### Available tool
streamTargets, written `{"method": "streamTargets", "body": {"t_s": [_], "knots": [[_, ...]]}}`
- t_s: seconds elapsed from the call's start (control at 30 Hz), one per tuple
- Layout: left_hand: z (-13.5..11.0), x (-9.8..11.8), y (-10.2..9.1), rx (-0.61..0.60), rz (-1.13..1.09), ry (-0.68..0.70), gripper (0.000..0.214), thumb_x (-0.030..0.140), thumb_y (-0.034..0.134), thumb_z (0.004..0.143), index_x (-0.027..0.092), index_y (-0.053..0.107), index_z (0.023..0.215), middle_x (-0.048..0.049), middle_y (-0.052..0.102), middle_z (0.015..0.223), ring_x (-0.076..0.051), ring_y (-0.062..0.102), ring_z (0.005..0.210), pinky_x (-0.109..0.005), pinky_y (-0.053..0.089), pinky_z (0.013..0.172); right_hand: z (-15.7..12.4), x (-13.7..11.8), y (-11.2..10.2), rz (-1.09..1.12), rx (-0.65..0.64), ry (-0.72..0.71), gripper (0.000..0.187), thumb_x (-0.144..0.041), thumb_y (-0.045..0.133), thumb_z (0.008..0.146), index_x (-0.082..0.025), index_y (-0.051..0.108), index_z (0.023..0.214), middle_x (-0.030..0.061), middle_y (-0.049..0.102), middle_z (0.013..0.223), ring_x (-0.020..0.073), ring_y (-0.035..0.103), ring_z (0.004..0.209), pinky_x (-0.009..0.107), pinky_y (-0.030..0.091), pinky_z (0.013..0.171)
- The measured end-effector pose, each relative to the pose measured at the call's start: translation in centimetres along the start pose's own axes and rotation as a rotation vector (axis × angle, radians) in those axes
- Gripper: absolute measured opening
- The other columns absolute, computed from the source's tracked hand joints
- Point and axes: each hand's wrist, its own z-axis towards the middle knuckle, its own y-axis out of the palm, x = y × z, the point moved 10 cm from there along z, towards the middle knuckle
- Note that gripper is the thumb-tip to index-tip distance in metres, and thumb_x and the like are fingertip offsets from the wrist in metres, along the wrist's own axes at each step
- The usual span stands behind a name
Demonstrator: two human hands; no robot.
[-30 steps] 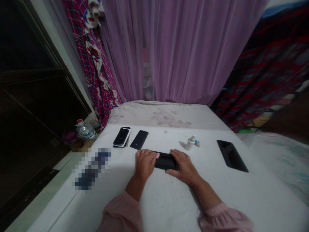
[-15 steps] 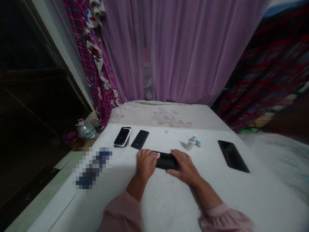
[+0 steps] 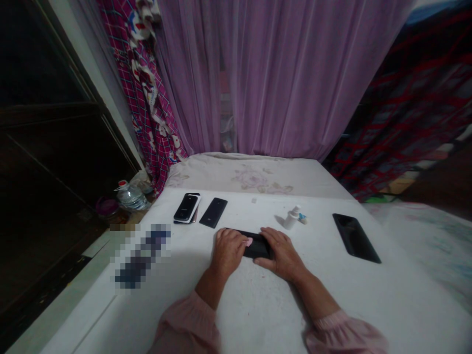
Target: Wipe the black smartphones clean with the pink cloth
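Observation:
A black smartphone (image 3: 257,250) lies crosswise on the white tabletop in front of me. My left hand (image 3: 227,250) is closed on a small pink cloth (image 3: 249,242) and presses it on the phone's dark face; most of the cloth is under the fingers. At the phone's right end, my right hand (image 3: 282,253) grips it, fingers along the far edge and thumb at the near edge. Beyond the phone stands a small white spray bottle (image 3: 291,219), with a little blue-and-white item (image 3: 303,219) close beside it.
Toward the back left lie a dark phone (image 3: 214,213) and a stack of phones (image 3: 187,208). A larger black tablet-like device (image 3: 356,238) rests on the right. Off the table's left side, a water jug (image 3: 132,197) stands low. A purple curtain (image 3: 287,78) hangs behind.
My left hand has slid a little to the right along the phone, carrying the pink cloth with it. The right hand keeps its grip at nearly the same spot.

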Motion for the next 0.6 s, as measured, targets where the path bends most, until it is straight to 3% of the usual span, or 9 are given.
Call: {"method": "streamTargets", "body": {"t_s": [0.27, 0.6], "knots": [[-0.2, -4.1, -2.1, 0.119, 0.145, -0.216, 0.017, 0.022, 0.053, 0.092, 0.026, 0.069, 0.096, -0.0032, 0.072, 0.095, -0.023, 0.060, 0.095, -0.040, 0.035, 0.090, 0.0, 0.0, -0.1, -0.010, -0.010, 0.014, 0.081, -0.070, 0.063, 0.075, -0.015, 0.052, 0.134, 0.0198, 0.053, 0.139, 0.0362, 0.046, 0.130, 0.056, 0.035, 0.105], [-0.6, -5.5, -2.7, 0.189, 0.199, -0.325, 0.011, 0.027, 0.060, 0.086, 0.022, 0.064, 0.096, -0.0058, 0.069, 0.098, -0.025, 0.060, 0.097, -0.039, 0.037, 0.088, 0.0, 0.0, -0.1, -0.012, 0.004, 0.004, 0.083, -0.073, 0.060, 0.076, -0.014, 0.051, 0.134, 0.0204, 0.053, 0.138, 0.0362, 0.046, 0.130, 0.055, 0.035, 0.105]]}}
